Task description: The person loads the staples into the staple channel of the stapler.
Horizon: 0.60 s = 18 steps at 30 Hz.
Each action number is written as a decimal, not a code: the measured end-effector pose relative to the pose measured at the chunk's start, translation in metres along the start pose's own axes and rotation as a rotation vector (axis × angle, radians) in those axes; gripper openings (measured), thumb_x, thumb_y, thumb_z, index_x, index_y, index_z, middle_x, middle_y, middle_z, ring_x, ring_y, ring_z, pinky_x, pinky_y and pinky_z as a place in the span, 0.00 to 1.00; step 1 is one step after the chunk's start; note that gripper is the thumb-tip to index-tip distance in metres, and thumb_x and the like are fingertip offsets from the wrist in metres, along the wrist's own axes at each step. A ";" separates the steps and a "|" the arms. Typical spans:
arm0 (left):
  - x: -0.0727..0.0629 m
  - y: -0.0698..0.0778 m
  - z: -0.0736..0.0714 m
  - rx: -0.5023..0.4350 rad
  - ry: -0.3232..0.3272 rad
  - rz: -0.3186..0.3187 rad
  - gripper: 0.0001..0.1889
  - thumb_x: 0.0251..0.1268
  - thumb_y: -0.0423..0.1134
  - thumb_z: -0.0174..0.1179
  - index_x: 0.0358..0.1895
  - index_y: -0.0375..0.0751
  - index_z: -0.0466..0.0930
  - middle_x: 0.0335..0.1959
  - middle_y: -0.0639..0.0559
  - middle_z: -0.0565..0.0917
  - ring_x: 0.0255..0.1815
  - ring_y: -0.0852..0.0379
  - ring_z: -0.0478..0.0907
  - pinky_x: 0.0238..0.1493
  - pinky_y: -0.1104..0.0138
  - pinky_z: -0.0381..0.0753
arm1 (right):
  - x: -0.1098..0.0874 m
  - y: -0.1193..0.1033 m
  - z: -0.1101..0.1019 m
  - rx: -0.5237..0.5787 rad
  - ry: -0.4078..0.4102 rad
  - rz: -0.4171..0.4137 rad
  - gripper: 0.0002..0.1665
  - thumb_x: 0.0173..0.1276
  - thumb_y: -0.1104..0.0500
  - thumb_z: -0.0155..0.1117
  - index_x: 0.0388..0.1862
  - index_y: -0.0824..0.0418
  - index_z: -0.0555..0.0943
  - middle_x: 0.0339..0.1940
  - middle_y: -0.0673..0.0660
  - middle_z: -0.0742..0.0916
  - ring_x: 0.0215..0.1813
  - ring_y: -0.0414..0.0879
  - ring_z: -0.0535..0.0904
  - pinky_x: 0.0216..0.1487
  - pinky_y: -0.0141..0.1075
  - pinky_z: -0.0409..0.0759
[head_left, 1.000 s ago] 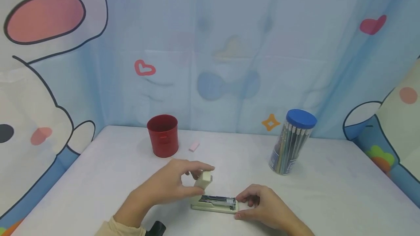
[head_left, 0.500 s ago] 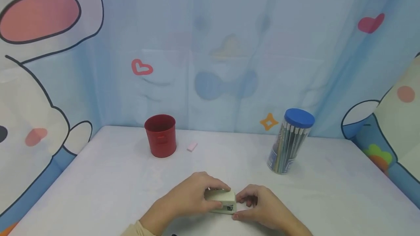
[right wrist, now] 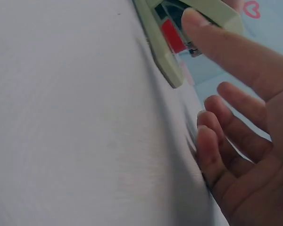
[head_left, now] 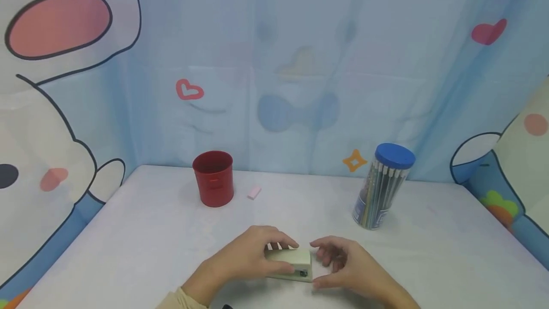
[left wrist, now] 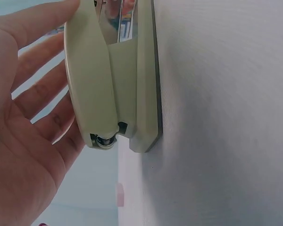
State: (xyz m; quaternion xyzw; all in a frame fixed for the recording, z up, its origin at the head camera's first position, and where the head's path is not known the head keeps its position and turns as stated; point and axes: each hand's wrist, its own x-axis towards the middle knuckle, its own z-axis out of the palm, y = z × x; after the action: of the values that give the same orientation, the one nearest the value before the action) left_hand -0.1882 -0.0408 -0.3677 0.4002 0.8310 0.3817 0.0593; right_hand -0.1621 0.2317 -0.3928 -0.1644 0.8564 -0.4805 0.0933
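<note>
A pale green stapler (head_left: 289,256) sits on the white table with its top arm folded down over the base. My left hand (head_left: 253,256) holds that top arm from the left, thumb on the near side and fingers on the far side. In the left wrist view, the stapler (left wrist: 90,80) shows its hinge end and a gap between arm and base. At the front end, my right hand (head_left: 351,268) is held with fingers loosely bent and nothing gripped. Its thumb overlaps the stapler (right wrist: 165,66) in the right wrist view.
A red bucket-shaped cup (head_left: 216,187) stands at the back left, with a small pink eraser-like block (head_left: 254,192) beside it. Back right is a clear tub of pencils (head_left: 381,194) with a blue lid (head_left: 394,155). A printed blue curtain (head_left: 296,108) hangs behind the table.
My left hand has swung the stapler's top arm from raised down over the base. The fingers of my right hand have come away from the front end.
</note>
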 end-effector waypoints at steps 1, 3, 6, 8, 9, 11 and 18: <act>0.000 0.000 0.000 -0.001 0.001 -0.001 0.18 0.58 0.46 0.74 0.53 0.52 0.87 0.37 0.70 0.81 0.39 0.71 0.76 0.43 0.73 0.77 | 0.000 0.000 -0.001 0.017 -0.001 -0.005 0.41 0.46 0.54 0.86 0.59 0.64 0.81 0.42 0.56 0.82 0.40 0.48 0.79 0.38 0.35 0.81; 0.000 -0.001 0.002 -0.004 0.004 -0.009 0.17 0.59 0.46 0.74 0.52 0.53 0.87 0.37 0.71 0.81 0.39 0.71 0.76 0.43 0.73 0.76 | -0.002 -0.001 -0.003 0.047 -0.004 -0.013 0.43 0.46 0.56 0.86 0.62 0.65 0.79 0.44 0.58 0.82 0.43 0.50 0.79 0.40 0.37 0.82; 0.001 0.000 0.005 0.028 0.005 -0.020 0.16 0.60 0.46 0.73 0.51 0.52 0.88 0.37 0.71 0.81 0.39 0.71 0.75 0.44 0.73 0.76 | -0.003 -0.001 -0.004 0.072 -0.011 -0.024 0.44 0.46 0.59 0.86 0.63 0.65 0.78 0.47 0.60 0.81 0.45 0.53 0.79 0.43 0.38 0.82; 0.002 0.001 0.007 0.068 -0.002 -0.025 0.16 0.60 0.46 0.73 0.51 0.52 0.88 0.37 0.71 0.81 0.39 0.72 0.75 0.45 0.73 0.75 | -0.004 -0.001 -0.005 0.082 -0.016 -0.025 0.44 0.47 0.59 0.86 0.64 0.65 0.77 0.48 0.61 0.81 0.46 0.53 0.79 0.45 0.37 0.81; 0.002 0.002 0.008 0.089 -0.006 -0.026 0.15 0.60 0.46 0.73 0.51 0.52 0.88 0.38 0.71 0.81 0.39 0.73 0.74 0.46 0.73 0.75 | -0.004 -0.001 -0.005 0.087 -0.019 -0.025 0.44 0.47 0.59 0.86 0.64 0.65 0.77 0.49 0.61 0.81 0.47 0.53 0.79 0.45 0.37 0.81; 0.004 0.003 0.009 0.130 -0.015 -0.030 0.15 0.60 0.46 0.73 0.51 0.52 0.89 0.39 0.71 0.82 0.39 0.73 0.74 0.47 0.73 0.74 | -0.004 -0.001 -0.006 0.094 -0.024 -0.024 0.45 0.47 0.59 0.86 0.65 0.65 0.77 0.49 0.62 0.80 0.48 0.54 0.79 0.46 0.37 0.81; 0.004 0.009 0.010 0.207 -0.039 -0.069 0.16 0.60 0.46 0.72 0.51 0.53 0.88 0.39 0.71 0.82 0.40 0.73 0.73 0.49 0.72 0.74 | -0.004 0.000 -0.006 0.101 -0.035 -0.040 0.44 0.48 0.59 0.85 0.65 0.66 0.76 0.50 0.62 0.80 0.48 0.53 0.79 0.46 0.37 0.81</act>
State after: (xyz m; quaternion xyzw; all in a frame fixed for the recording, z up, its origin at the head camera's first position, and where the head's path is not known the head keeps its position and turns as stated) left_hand -0.1809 -0.0287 -0.3678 0.3827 0.8780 0.2838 0.0471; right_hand -0.1603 0.2377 -0.3895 -0.1849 0.8258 -0.5220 0.1070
